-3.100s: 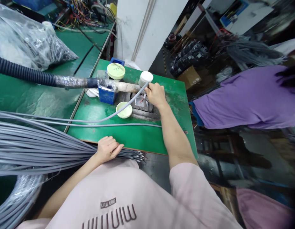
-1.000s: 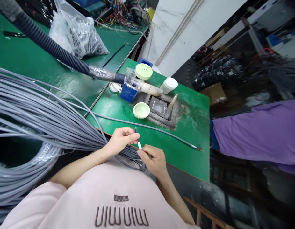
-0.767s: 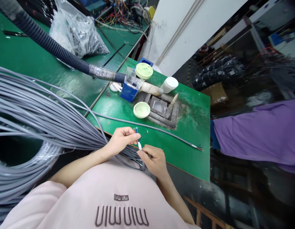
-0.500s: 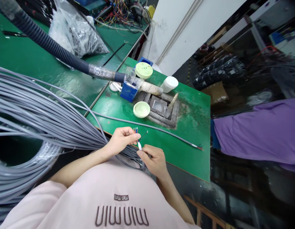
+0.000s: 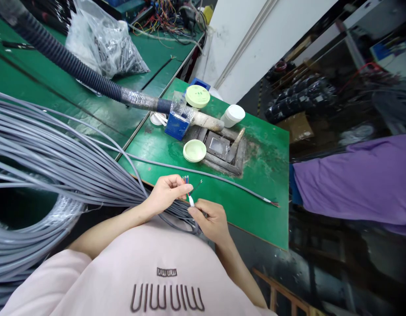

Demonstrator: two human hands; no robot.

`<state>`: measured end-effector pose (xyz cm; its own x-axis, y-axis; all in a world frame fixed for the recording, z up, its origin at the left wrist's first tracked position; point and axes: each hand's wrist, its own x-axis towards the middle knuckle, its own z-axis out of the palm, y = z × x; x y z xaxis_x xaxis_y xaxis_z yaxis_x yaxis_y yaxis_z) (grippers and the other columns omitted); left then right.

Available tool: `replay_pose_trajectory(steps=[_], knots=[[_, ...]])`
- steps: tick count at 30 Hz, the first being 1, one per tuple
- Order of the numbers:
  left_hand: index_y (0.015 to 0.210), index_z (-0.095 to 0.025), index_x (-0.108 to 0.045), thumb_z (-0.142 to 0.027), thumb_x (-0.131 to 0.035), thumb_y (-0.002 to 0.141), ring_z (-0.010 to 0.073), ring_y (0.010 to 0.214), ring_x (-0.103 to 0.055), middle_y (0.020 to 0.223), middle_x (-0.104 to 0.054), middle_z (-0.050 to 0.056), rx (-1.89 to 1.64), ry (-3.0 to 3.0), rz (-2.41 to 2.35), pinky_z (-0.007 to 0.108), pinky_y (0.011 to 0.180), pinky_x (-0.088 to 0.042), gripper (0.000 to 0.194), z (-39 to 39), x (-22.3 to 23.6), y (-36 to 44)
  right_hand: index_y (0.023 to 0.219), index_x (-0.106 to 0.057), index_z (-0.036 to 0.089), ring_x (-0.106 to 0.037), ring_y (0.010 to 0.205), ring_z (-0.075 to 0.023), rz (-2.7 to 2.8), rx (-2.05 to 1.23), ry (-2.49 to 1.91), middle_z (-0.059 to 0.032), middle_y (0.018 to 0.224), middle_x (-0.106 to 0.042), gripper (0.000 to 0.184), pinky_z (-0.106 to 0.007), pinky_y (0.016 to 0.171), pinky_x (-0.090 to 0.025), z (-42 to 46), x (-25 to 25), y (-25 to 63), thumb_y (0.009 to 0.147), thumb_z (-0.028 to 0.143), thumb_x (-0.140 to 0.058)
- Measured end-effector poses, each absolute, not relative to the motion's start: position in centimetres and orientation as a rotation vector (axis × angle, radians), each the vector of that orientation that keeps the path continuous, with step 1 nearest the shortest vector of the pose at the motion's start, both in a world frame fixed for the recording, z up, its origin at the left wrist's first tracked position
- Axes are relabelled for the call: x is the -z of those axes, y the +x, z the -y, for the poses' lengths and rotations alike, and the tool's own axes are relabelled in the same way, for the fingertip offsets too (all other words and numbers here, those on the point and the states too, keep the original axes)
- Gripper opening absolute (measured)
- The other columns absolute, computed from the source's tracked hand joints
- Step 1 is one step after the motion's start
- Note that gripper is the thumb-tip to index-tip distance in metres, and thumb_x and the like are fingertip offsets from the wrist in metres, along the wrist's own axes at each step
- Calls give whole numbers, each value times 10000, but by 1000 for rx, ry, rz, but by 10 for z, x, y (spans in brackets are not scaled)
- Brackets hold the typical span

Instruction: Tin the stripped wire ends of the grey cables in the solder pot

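Cable end [image 5: 191, 201] over near edge of green table [image 5: 255, 219], gripped in right hand [image 5: 211, 219], seemingly for steadiness; coloured wires [image 5: 186, 179] pinched in left hand [image 5: 170, 192], probably keeping tips sorted; dark wires [image 5: 197, 185] angled right, apparently set apart; gray cable bundle [image 5: 91, 175] at left, likely for easy reach

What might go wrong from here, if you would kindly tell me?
1. The thin coloured wires pinched by the left hand could bend or tangle, since their ends fan out loose.
2. The right hand might snag the single grey cable lying across the green bench.
3. That cable passes close to the pale green dish, so a tug might knock it.
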<state>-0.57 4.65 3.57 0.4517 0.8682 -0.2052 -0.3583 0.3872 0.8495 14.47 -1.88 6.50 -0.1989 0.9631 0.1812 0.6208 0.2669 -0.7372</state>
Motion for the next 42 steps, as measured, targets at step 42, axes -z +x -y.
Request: replay_pose_trajectory(steps=[42], knots=[[1155, -182, -620, -335, -578, 869, 212, 965, -587, 1138, -636, 106, -757, 2111, -773, 350, 872, -460, 327, -76, -27, 17, 488, -425, 174, -354, 433, -72, 1715, -439, -1996, 41, 444, -387, 487, -224, 452, -246, 75, -52, 214, 929, 380, -438]])
